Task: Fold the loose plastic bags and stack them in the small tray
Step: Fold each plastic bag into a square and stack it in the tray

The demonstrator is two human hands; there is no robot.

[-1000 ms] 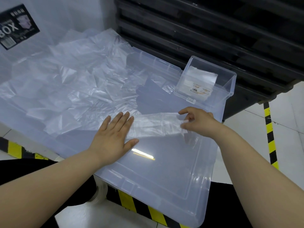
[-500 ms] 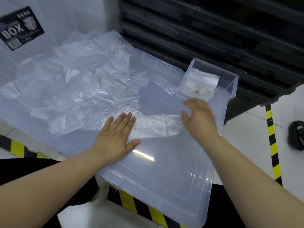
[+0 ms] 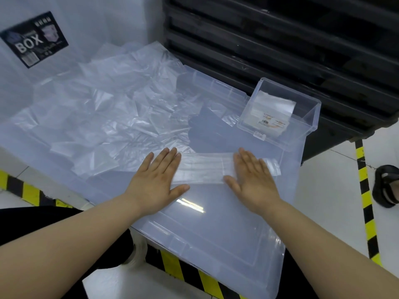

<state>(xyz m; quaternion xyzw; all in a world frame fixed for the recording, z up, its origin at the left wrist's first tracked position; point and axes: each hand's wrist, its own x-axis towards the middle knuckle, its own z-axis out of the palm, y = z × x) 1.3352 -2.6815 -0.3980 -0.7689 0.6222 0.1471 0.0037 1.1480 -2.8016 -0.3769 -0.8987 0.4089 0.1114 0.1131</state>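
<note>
A large clear plastic lid (image 3: 216, 234) fills most of the view and serves as the work surface, its near corner jutting over a white tiled floor (image 3: 323, 190) marked with yellow-and-black striped tape (image 3: 364, 201). Behind it, at the upper right, stands a dark stack of black slatted crates (image 3: 280, 50), and at the upper left a translucent storage box (image 3: 97, 29) rises against the lid's far edge. The left and far part of the lid is covered by a spread heap of loose plastic bags (image 3: 103, 108), crumpled and overlapping. Both bare forearms reach in from the bottom of the frame. The left hand (image 3: 155, 182) and the right hand (image 3: 252, 180) lie flat, palms down, fingers straight and together, each pressing one end of a single bag folded into a narrow strip (image 3: 205, 169) that lies across the middle of the lid, just near of the heap; a short bit of the strip sticks out beyond the right hand. The small tray (image 3: 311, 117), clear and steep-walled, sits on the lid's far right corner, apart from the hands, with a flat folded bag (image 3: 274, 106) already inside. A black label reading BOX (image 3: 34, 39) is stuck on the storage box, and a black sandal (image 3: 386, 186) rests on the floor at the right edge.
</note>
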